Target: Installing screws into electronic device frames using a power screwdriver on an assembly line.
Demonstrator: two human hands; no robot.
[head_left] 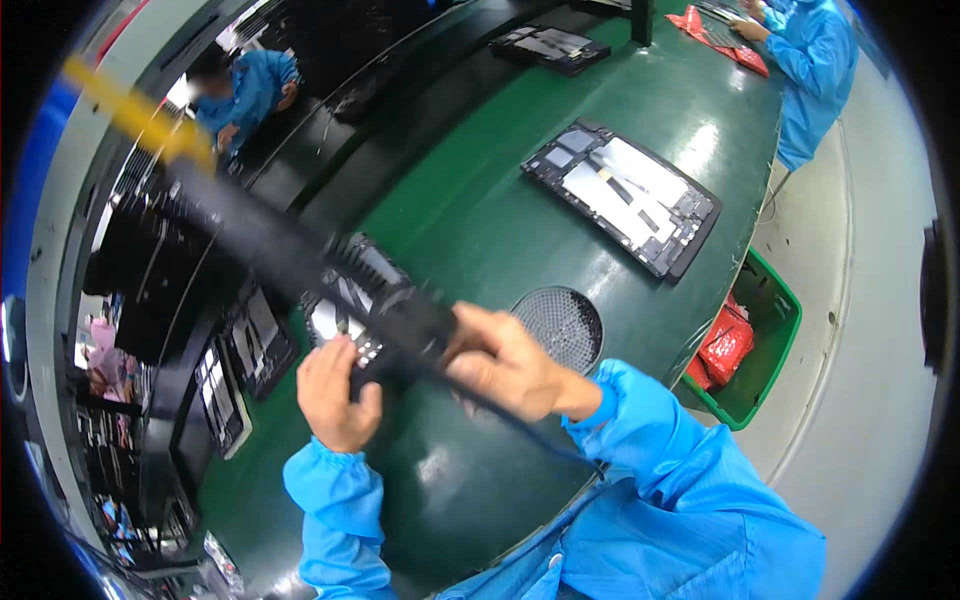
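Head view: right fingers (492, 328) curl around a blurred black tool (285, 245); left fingers (325, 368), thumb apart, rest at an opened tablet (324, 320) toward the bench's (450, 225) left edge. A loose grip could let the tool slip and scratch it.

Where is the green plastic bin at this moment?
In the head view, the green plastic bin, with red packages inside, is on the right, just beyond the right edge of the glossy green table.
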